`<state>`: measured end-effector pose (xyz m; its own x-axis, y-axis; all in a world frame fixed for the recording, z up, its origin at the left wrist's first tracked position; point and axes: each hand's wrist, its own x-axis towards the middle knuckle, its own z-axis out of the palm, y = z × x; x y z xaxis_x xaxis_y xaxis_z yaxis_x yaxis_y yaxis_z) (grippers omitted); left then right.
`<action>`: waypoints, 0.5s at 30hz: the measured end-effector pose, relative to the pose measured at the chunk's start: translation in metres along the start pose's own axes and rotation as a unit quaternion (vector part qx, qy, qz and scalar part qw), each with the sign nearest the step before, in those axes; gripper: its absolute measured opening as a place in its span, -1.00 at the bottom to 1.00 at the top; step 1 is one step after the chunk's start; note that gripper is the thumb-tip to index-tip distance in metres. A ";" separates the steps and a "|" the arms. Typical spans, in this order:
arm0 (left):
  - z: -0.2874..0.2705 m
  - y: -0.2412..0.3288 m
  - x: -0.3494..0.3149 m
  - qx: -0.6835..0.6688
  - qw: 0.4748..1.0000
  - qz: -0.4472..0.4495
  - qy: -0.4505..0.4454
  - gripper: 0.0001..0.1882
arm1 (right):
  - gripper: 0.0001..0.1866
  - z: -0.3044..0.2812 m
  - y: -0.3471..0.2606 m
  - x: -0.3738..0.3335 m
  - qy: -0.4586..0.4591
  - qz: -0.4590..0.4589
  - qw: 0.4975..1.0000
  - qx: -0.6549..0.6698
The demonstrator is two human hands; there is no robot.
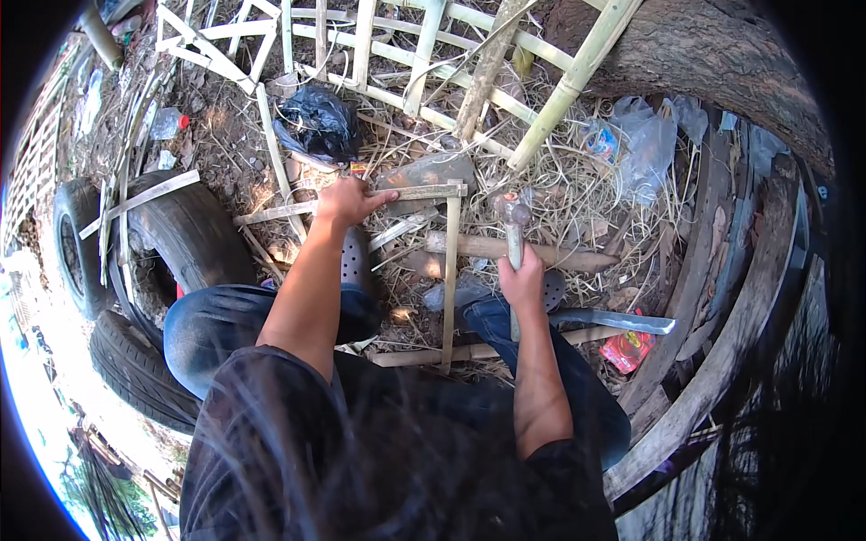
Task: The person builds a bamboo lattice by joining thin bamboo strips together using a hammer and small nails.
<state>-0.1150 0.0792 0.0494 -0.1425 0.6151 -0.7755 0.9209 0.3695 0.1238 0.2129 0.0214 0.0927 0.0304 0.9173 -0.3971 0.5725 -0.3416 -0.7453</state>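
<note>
My left hand [343, 200] is closed around a flat bamboo strip [415, 193] lying crosswise, thumb stretched along it. At its right end this strip meets a second bamboo strip [451, 279], which runs down toward my lap, forming a corner. Beneath the joint area lies a dark flat block [428, 173], stone or wood, I cannot tell which. In my right hand [523, 278] is a hammer [513, 212], gripped by its handle with the head up, just right of the corner and apart from it.
A bamboo lattice [361, 54] stands ahead, near a tree trunk [695, 63]. A round wooden stick [532, 252] and a machete [622, 320] lie close by. Old tires [194, 230] sit at left, curved timber [740, 334] at right. Plastic bags [642, 149] and straw litter the ground.
</note>
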 end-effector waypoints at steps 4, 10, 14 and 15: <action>0.004 0.000 0.003 0.005 1.000 0.006 0.008 -0.05 | -0.83 0.003 0.004 0.004 -0.012 -0.002 1.000 -0.006; 0.005 -0.003 0.004 0.006 1.000 -0.008 0.023 -0.01 | -0.82 0.010 0.003 0.002 -0.019 -0.019 1.000 -0.016; -0.006 0.006 -0.002 0.004 1.000 0.001 0.018 -0.07 | -0.82 0.011 -0.002 0.003 -0.022 -0.016 1.000 -0.013; -0.010 0.010 -0.006 0.004 0.999 0.017 0.037 -0.07 | -0.82 0.010 -0.002 0.003 -0.023 -0.017 1.000 -0.012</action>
<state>-0.1086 0.0864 0.0616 -0.1368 0.6774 -0.7228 0.9286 0.3418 0.1446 0.2040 0.0228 0.0876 -0.0270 0.9176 -0.3966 0.5922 -0.3049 -0.7459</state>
